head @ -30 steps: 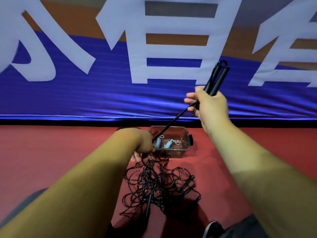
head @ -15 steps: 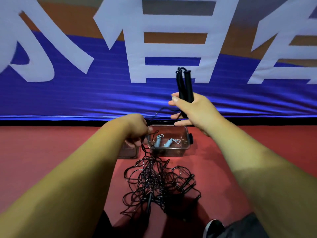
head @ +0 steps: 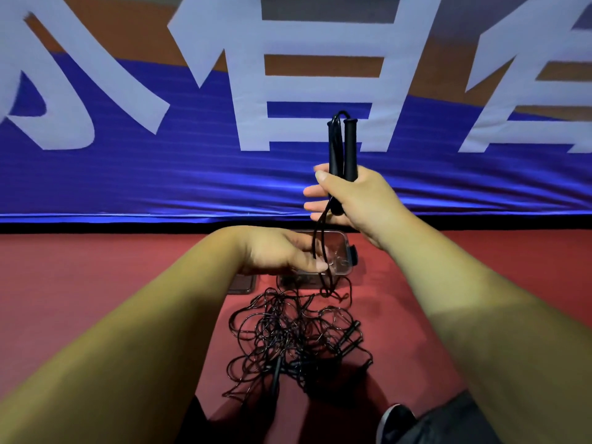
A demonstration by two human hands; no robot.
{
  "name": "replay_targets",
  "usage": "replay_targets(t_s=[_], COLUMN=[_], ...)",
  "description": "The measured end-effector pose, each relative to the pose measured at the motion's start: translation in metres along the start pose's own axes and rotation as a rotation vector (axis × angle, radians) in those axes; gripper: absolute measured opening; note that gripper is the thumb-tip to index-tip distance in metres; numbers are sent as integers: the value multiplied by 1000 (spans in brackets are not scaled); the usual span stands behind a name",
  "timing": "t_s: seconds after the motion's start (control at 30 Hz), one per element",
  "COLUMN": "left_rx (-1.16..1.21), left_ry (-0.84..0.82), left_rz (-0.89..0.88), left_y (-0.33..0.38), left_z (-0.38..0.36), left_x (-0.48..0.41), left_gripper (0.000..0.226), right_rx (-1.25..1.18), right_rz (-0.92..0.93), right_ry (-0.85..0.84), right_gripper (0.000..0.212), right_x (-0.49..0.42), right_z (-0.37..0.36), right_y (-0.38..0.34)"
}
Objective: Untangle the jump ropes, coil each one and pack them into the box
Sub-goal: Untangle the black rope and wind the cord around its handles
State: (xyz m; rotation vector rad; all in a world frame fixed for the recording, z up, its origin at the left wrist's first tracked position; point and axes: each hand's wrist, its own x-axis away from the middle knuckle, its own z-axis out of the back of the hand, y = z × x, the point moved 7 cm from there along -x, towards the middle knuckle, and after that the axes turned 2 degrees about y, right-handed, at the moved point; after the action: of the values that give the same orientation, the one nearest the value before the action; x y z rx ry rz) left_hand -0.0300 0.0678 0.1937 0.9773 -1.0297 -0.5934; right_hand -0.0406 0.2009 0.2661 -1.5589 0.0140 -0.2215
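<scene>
Thumb and fingers of the right hand [head: 352, 200] clamp two slim black handles [head: 342, 152] of one jump rope, side by side and upright. The left hand [head: 278, 251] closes its fingers lightly on the thin black cord [head: 320, 232] just below. A second ago that cord ran taut between hands held apart; now the hands are close and it hangs slack, so a coil turn looks begun. The clear plastic box [head: 347, 251] sits half hidden behind the left hand, with the black tangle of remaining ropes [head: 294, 341] on the red floor [head: 96, 283] in front

Only the far banner [head: 192, 174] ahead of me carries writing — huge white characters, cut off at the top, none I can read whole.
</scene>
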Motion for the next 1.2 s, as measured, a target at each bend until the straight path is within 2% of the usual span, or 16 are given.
replay_targets(t_s=[0.1, 0.17, 0.23, 0.33, 0.43, 0.57, 0.63, 0.7, 0.8, 0.83, 0.9, 1.0, 1.07, 1.1, 1.2], left_rx=[38, 150, 219, 71, -231, -518, -431, -158, 398, 520, 591, 404, 182, 71, -281], left_ry=[4, 25, 124, 307, 394, 537, 651, 709, 642, 620, 579, 473, 439, 439, 439], left_rz=[-34, -14, 42, 73, 182, 235, 209, 157, 12, -45, -67, 13, 13, 0, -31], left_y=[0, 2, 2, -5, -17, -9, -4, -2, 3, 8, 19, 26, 31, 37, 55], left_z=[-1, 1, 9, 32, 47, 63, 76, 83, 78, 77, 72, 61, 53, 49, 34], left_x=[-3, -2, -1, 3, 7, 13, 16, 20, 20, 21, 26, 26, 22, 20, 19], left_gripper=[28, 27, 29, 28, 25, 22, 21, 23, 21, 27, 41, 45, 40, 35, 30], right_rx=[-7, -4, 11, 85, 152, 250, 307, 365, 468, 496, 565, 746, 843, 866, 887], right_rz=[14, 40, 42, 9, -48, -150, -176, -192, -180, -177, -204, -312, -389, -425, -517], right_ry=[56, 138, 216, 224, 58, -264, -344, -434, -581, -624, -700, -791, -812, -808, -745], right_gripper=[21, 18, 16, 17, 18, 38, 34, 27, 17, 14, 18, 52, 62, 55, 15], right_x=[-1, -3, -4, -5, -4, 8, 12, 18, 28, 31, 35, 41, 41, 42, 44], right_z=[5, 14, 25, 34, 26, 4, -3, -9, -15, -17, -23, -35, -38, -38, -31], right_y=[-3, -6, -8, -5, 5, 21, 25, 28, 31, 32, 38, 59, 76, 80, 87])
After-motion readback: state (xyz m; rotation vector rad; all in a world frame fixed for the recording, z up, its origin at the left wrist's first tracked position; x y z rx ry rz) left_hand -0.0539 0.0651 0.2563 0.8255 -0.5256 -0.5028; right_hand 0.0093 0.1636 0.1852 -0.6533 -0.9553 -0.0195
